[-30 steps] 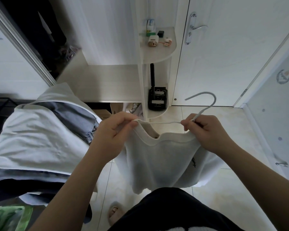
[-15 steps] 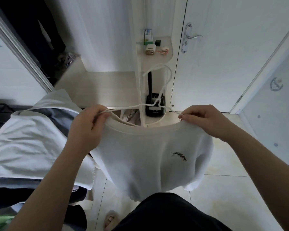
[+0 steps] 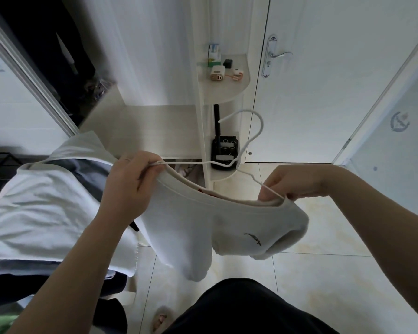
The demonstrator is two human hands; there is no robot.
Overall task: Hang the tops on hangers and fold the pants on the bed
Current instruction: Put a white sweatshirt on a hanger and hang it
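**Wire hanger going in through the neck of the white top**

Outward of the left hand we see a heap of white and grey-blue clothes (image 3: 34,208). We cannot tell what carries it, and we take it for work not yet done.

The left hand (image 3: 128,186) is closed in a pinch. Its thumb and fingertips nip one end of a thin white wire hanger (image 3: 237,162) together with the ribbed neckline of a white knit top (image 3: 191,225). We judge that pinning both at once stops that end of the hanger from slipping out while the other side is worked.

Between the hands the neckline is drawn taut and open. The hanger's wire runs just above it, and the hook stands up and away from us, touching nothing, which leaves it free of the cloth. The body of the top, with a small dark stitched mark on the chest, hangs below both hands over the pale tiled floor (image 3: 323,273).

The right hand (image 3: 297,183) is curled round the far side of the neckline, lower than the left hand. The hanger's sloping arm passes under its fingers into the opening. We read that tilt as the way to feed in a hanger wider than the neck hole. The top is not yet seated on both shoulders.

Beyond the right hand is a closed white door with a metal lever handle (image 3: 279,55).
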